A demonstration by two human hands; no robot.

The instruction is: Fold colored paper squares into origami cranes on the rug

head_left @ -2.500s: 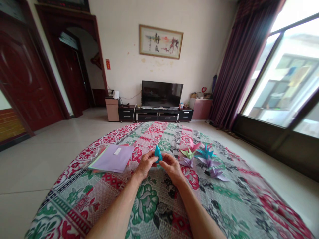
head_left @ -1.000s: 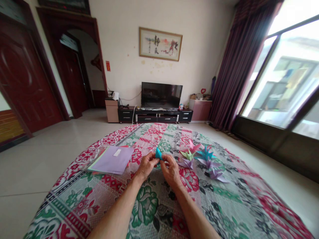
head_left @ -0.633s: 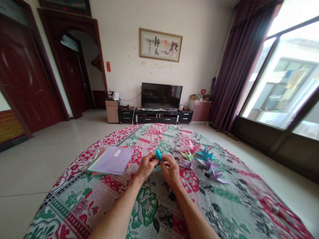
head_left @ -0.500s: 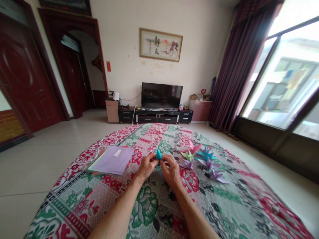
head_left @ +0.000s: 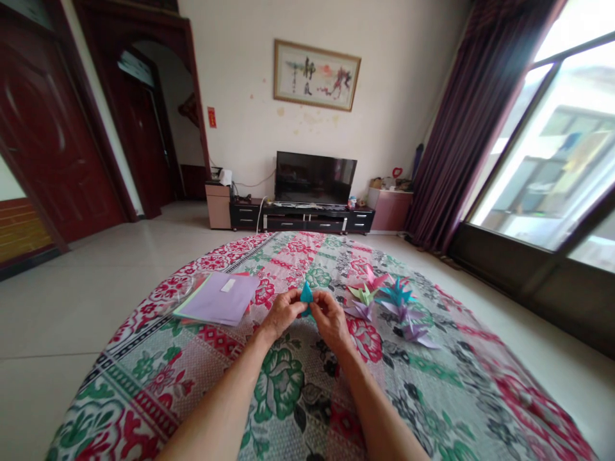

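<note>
A small piece of folded blue origami paper [head_left: 306, 292] stands with its point up between my hands, over the middle of the table. My left hand [head_left: 285, 312] pinches its left side with thumb and fingers. On the opposite side, my right hand [head_left: 330, 318] grips it the same way. The lower part of the paper is partly hidden by my fingertips. To the right lie several folded paper cranes: a pink one [head_left: 373, 279], a light green one [head_left: 364, 294], blue ones [head_left: 398, 291] and purple ones [head_left: 419, 334].
A stack of square coloured paper [head_left: 211, 306], purple on top with a small white label [head_left: 228, 285], lies at the left. A flowered cloth [head_left: 278, 384] covers the round table. Beyond it stand a low black cabinet [head_left: 307, 222] and a television [head_left: 314, 179].
My view has tilted and shifted slightly. The blue paper stays in both hands, and more of it shows between my fingers now.
</note>
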